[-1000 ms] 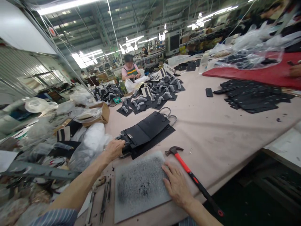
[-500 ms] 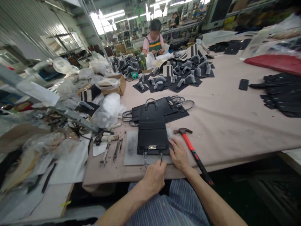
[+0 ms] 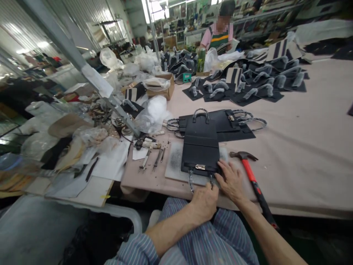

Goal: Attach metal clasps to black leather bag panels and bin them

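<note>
A black bag piece (image 3: 200, 147) with a metal clasp (image 3: 200, 167) lies flat over a pale slab (image 3: 173, 162) near the table's front edge. My left hand (image 3: 205, 202) is closed round the near wrapped handle (image 3: 211, 179) at the piece's lower right. Beside it, my right hand (image 3: 231, 181) rests with fingers spread on the piece's right edge. To the right lies a hammer (image 3: 252, 178) with a red and black handle. More black bag pieces (image 3: 234, 127) with wrapped handles lie just behind.
Slim metal tools (image 3: 157, 159) lie left of the slab. Plastic bags (image 3: 154, 114) and an open cardboard box (image 3: 165, 86) stand further back. A slanting metal post (image 3: 82, 66) crosses the left side. A person (image 3: 219, 31) works across the table (image 3: 303, 147).
The view has swung left, so the table and hands appear further right. My hands keep nearly the same places at the bag piece; the right fingers now lie a little further over its edge.
</note>
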{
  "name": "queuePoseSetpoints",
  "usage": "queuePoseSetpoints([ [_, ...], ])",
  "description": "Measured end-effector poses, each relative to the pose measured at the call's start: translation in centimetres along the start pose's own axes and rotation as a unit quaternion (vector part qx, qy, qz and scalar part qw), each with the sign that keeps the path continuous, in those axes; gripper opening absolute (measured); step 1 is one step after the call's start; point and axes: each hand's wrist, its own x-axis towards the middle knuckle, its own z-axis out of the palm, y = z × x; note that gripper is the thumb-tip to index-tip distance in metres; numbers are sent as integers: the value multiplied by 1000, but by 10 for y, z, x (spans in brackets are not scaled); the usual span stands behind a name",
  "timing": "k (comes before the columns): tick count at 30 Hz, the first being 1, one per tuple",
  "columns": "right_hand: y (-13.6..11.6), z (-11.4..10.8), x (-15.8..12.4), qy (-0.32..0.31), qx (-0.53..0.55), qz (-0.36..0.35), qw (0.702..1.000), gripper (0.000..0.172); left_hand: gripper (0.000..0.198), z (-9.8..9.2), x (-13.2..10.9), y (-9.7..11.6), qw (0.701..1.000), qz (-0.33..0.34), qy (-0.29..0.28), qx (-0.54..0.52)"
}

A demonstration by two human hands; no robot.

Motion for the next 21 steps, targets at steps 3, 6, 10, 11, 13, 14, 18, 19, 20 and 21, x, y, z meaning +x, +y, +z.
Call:
queuePoseSetpoints([
  [3,2,0,-4,-3,-1,-11,1000,54,53,6,1,0,999,-1,-14,-41],
  [6,5,-1,-5,-11,3,-18,1000,54,51,6,-2,-4,997,10,-15,-70],
  [10,10,0,-5,-9,4,-30,999,54,24,-10,-16,-32,989,119,59,-62],
  [11,11,1,-5,-4,7,-36,999,54,20,-16,-20,-46,985,138,91,-54],
  [13,14,3,-4,8,18,-53,998,54,19,-29,-25,-81,980,95,171,-47],
  [14,16,4,-4,14,26,-63,998,55,20,-37,-26,-103,974,23,219,-45],
  [18,20,7,-3,28,52,-91,994,57,25,-70,-29,-195,921,-284,266,12],
  [19,21,8,-3,29,53,-93,994,57,26,-78,-31,-215,912,-333,237,33],
  [20,21,8,-2,29,54,-93,994,57,28,-85,-33,-233,907,-369,196,47],
  [21,21,8,-2,30,55,-93,994,57,32,-91,-36,-248,906,-391,151,54],
])
